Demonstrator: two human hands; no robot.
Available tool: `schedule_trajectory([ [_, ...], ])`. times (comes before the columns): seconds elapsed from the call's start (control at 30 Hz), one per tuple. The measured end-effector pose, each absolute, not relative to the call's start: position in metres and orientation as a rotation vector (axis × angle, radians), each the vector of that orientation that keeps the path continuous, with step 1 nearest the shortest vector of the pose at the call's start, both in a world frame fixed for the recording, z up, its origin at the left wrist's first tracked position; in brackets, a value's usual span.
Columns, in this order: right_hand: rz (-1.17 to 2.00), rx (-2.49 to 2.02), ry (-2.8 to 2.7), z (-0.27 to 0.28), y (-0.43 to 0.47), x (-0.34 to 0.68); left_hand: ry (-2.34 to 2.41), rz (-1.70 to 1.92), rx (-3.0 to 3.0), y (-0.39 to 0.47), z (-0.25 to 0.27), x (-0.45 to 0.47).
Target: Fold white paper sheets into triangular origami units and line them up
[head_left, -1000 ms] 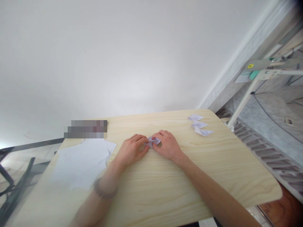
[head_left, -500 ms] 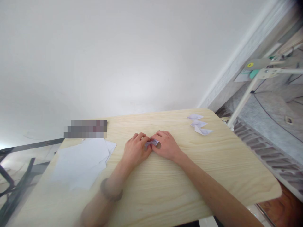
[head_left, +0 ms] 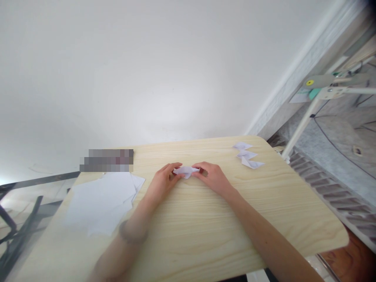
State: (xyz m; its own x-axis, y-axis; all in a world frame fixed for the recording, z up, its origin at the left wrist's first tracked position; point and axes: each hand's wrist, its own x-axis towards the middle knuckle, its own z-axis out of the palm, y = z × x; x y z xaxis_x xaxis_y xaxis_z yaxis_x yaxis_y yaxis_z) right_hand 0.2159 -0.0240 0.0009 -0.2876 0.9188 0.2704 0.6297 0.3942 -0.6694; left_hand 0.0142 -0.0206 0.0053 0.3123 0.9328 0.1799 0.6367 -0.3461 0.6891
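A small folded white paper boat [head_left: 186, 171] is held between both hands over the middle of the wooden table [head_left: 205, 227]. My left hand [head_left: 166, 177] pinches its left end between thumb and fingers. At the right end, my right hand [head_left: 212, 175] grips it the same way. The paper's middle shows between the hands, while its tips are partly covered by fingers. A dark band circles my left wrist. Three similar paper boats [head_left: 252, 163] lie in a column near the table's far right corner.
Loose white paper sheets [head_left: 102, 196] lie overlapping on the table's left side. Behind them is a blurred-out dark object [head_left: 107, 160]. A white wall [head_left: 176, 78] rises along the far edge, and a white metal frame [head_left: 305, 121] stands beyond the right edge.
My hands have moved apart, each now at one end of the paper boat. More of the folded paper shows between them, spread wider than before.
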Motion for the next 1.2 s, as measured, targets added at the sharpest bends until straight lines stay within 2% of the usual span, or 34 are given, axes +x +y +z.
schedule_trajectory([
  [0.4,0.757,-1.350,-1.747,-0.005,-0.019,0.223,1.417,0.904,1.671,-0.012,0.001,0.002],
  [0.67,0.672,-1.236,-1.682,-0.007,-0.016,0.222,1.247,0.999,1.777,-0.011,0.000,0.001],
  [1.0,0.944,-1.320,-1.414,-0.006,-0.014,0.227,1.264,1.006,1.889,-0.014,0.002,0.011],
  [1.2,0.940,-1.457,-1.405,-0.002,-0.015,0.228,1.206,0.996,1.962,-0.018,0.005,0.014],
])
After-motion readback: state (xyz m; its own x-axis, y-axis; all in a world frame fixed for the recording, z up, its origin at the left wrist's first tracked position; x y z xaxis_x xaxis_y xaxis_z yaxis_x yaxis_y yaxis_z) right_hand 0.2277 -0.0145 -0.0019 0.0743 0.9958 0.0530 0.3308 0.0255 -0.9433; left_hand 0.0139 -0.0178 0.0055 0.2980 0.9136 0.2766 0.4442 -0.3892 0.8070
